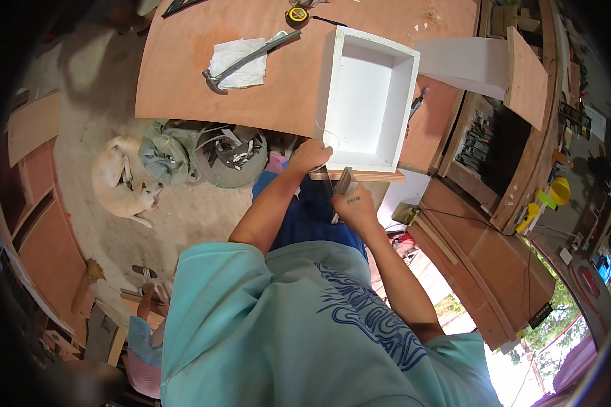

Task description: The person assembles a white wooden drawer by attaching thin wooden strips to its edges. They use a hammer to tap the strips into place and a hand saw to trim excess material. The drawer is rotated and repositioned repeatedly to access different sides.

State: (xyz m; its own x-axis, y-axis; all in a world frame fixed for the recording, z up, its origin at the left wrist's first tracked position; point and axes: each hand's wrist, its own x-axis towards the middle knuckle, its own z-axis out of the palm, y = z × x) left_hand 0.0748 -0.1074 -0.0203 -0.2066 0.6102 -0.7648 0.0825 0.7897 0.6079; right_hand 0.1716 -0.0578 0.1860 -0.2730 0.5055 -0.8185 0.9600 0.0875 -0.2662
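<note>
A white open-topped box [366,102], like a drawer, stands on the table's near edge, its near end over a strip of bare wood [380,176]. At its near left corner my left hand [311,155] is closed, fingers pinched around a thin white strip [330,129] that curls up over the box's side. My right hand [357,207], just below the near end, is wrapped round a grey flat-ended tool [345,179]; its exact kind is unclear. Between the hands, something dark and thin shows, partly hidden.
On the orange-brown table [176,68] lie a claw hammer [248,63] across white paper and a tape measure [297,17]. A white panel piece [461,64] stands right of the box. A scrap bucket [232,173] and curled-up dog [123,178] are at left; another person [144,339] sits lower left.
</note>
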